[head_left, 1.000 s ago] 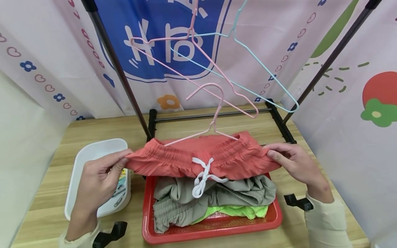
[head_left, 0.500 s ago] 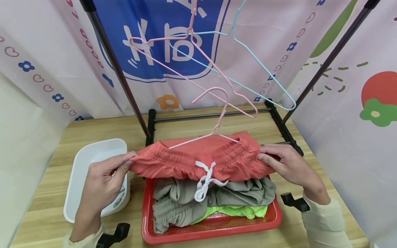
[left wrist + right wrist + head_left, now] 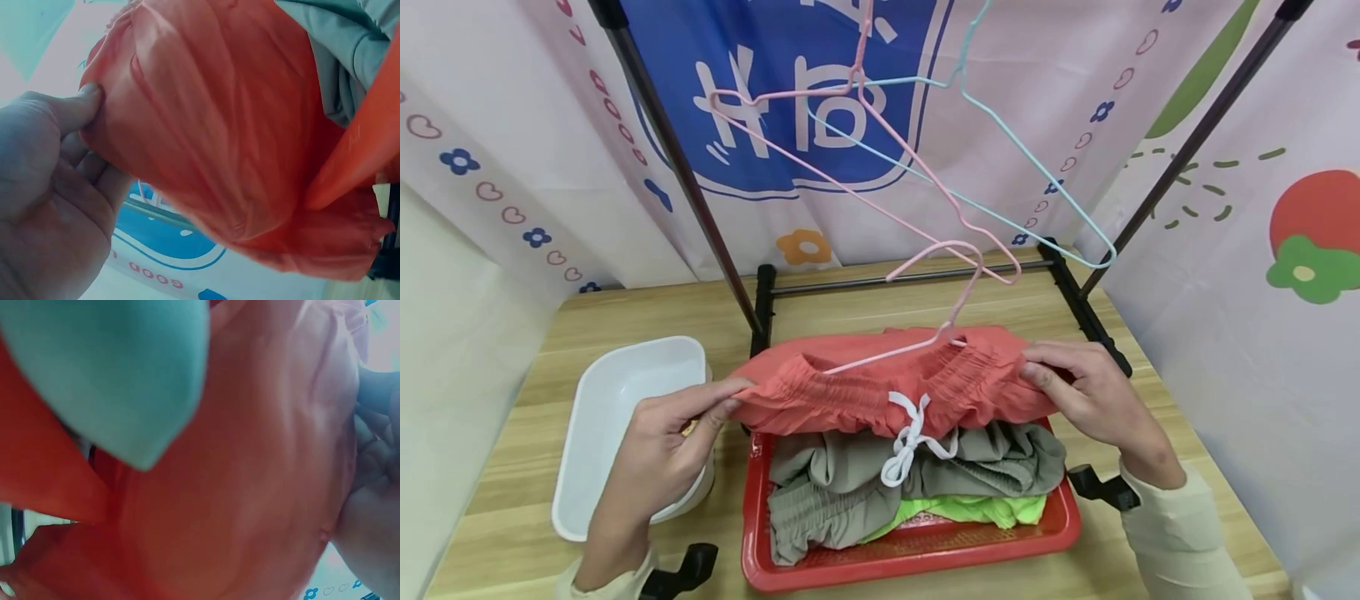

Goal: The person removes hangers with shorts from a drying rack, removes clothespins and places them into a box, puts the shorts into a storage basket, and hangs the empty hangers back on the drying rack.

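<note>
Coral-red shorts (image 3: 850, 404) with a gathered elastic waist and a white drawstring bow are held up over a red basket (image 3: 910, 571). My left hand (image 3: 658, 458) pinches the left side of the waistband between thumb and fingers; the left wrist view shows this hand (image 3: 56, 181) at the cloth's edge. The right side is pinched by my right hand (image 3: 1086, 396). Out of the waist opening rises a pink hanger (image 3: 962, 304), its hook leaning right and its lower part hidden inside the shorts. Grey-green garments (image 3: 842, 508) and a neon-green one (image 3: 985, 510) lie in the basket below.
Behind the shorts stands a rack with dark poles (image 3: 681, 167) and a black foot (image 3: 1082, 308). A pink hanger (image 3: 820, 171) and a light-blue hanger (image 3: 1037, 158) hang above. At left is a white bin (image 3: 580, 433), partly behind my left hand.
The pink hanger in the shorts has tipped lower and to the right. Both hands have moved slightly inward, so the waistband is less stretched, and both still grip it.
</note>
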`<control>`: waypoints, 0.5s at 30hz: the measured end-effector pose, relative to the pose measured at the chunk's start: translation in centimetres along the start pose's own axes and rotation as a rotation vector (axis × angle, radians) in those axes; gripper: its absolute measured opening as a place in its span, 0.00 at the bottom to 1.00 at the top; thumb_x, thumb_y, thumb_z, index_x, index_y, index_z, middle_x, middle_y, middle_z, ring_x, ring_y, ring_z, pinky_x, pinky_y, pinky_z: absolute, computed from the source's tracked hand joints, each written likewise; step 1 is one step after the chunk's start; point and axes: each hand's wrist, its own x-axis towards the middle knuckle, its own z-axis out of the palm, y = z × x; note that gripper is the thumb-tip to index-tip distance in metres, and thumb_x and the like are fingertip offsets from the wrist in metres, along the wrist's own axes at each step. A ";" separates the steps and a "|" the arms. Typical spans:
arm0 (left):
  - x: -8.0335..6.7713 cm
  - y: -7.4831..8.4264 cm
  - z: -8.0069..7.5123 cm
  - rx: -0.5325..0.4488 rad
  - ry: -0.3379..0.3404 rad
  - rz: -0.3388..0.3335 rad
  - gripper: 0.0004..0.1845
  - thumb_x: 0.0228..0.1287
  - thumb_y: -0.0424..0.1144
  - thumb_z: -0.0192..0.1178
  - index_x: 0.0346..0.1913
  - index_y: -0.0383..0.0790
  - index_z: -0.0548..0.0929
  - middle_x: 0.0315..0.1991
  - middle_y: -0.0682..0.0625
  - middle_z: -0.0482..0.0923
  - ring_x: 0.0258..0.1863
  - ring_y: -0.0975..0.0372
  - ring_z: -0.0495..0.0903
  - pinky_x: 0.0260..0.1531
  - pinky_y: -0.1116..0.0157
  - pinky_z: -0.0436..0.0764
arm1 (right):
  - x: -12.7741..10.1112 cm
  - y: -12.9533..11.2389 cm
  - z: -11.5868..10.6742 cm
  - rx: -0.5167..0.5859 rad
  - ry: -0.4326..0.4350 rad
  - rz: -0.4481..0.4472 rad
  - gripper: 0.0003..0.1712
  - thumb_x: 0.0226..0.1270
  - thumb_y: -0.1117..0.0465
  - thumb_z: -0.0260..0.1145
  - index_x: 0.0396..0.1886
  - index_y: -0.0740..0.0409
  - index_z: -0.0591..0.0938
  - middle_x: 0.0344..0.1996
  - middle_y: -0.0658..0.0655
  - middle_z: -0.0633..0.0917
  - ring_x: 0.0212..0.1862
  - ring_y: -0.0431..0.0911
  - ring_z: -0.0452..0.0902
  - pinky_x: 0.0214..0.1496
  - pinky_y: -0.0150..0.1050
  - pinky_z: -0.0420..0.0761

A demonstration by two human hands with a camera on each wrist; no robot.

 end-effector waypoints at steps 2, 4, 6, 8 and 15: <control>0.0 0.1 -0.2 0.001 -0.038 -0.012 0.22 0.57 0.12 0.64 0.52 0.32 0.89 0.48 0.49 0.88 0.47 0.69 0.85 0.48 0.75 0.81 | -0.2 0.1 -0.1 0.004 0.020 -0.009 0.17 0.68 0.79 0.65 0.42 0.53 0.87 0.33 0.46 0.84 0.30 0.38 0.76 0.34 0.30 0.75; -0.2 0.0 -0.4 -0.007 -0.050 0.009 0.20 0.61 0.14 0.63 0.53 0.33 0.89 0.49 0.48 0.88 0.46 0.70 0.85 0.47 0.76 0.80 | -0.3 0.3 -0.2 0.012 0.036 -0.026 0.15 0.69 0.77 0.65 0.42 0.54 0.88 0.34 0.48 0.85 0.32 0.39 0.78 0.36 0.29 0.77; -0.3 -0.1 -0.5 -0.021 -0.047 0.037 0.16 0.67 0.20 0.63 0.54 0.33 0.88 0.50 0.47 0.87 0.46 0.70 0.84 0.46 0.77 0.80 | -0.4 0.5 -0.3 0.020 0.053 -0.047 0.12 0.70 0.76 0.65 0.43 0.56 0.88 0.37 0.50 0.87 0.35 0.39 0.81 0.40 0.28 0.78; -0.5 -0.3 -0.6 -0.034 -0.034 0.077 0.12 0.72 0.26 0.62 0.54 0.32 0.88 0.50 0.46 0.87 0.45 0.69 0.84 0.47 0.77 0.79 | -0.4 0.6 -0.4 0.025 0.065 -0.068 0.12 0.71 0.75 0.65 0.44 0.59 0.89 0.39 0.52 0.88 0.39 0.40 0.84 0.44 0.27 0.80; -1.3 -0.8 -1.5 -0.079 0.008 0.105 0.12 0.77 0.30 0.58 0.51 0.23 0.86 0.48 0.49 0.88 0.37 0.73 0.82 0.38 0.80 0.78 | -0.8 1.2 -1.2 0.052 0.099 -0.021 0.17 0.62 0.84 0.65 0.43 0.63 0.89 0.39 0.51 0.89 0.41 0.39 0.84 0.46 0.27 0.80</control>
